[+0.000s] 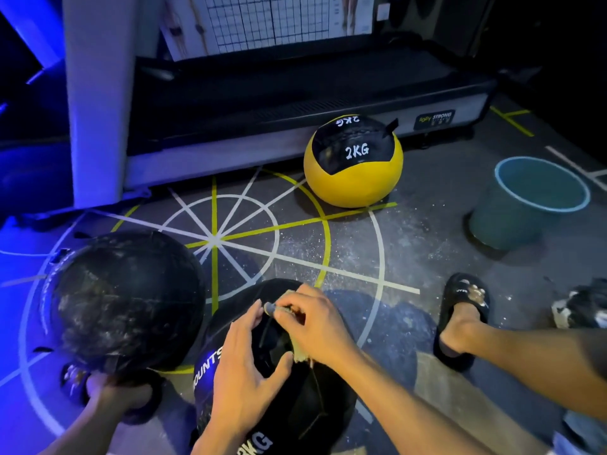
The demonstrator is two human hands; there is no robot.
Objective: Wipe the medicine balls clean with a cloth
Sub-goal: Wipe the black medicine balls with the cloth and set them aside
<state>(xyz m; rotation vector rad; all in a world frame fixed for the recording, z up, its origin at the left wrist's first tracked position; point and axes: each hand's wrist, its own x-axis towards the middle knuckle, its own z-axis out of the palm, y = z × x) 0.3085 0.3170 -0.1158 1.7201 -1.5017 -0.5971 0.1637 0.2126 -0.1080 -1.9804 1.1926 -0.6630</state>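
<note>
1. The right hand [313,323] pinches a pale cloth [299,351] against the top of a black medicine ball [279,399] between the person's feet.
2. The left hand [244,372] rests on that ball, fingers spread and relaxed.
3. Another black ball [124,300] sits just left.
4. A yellow ball [353,162] and a blue bucket [528,205] stand farther off.
</note>
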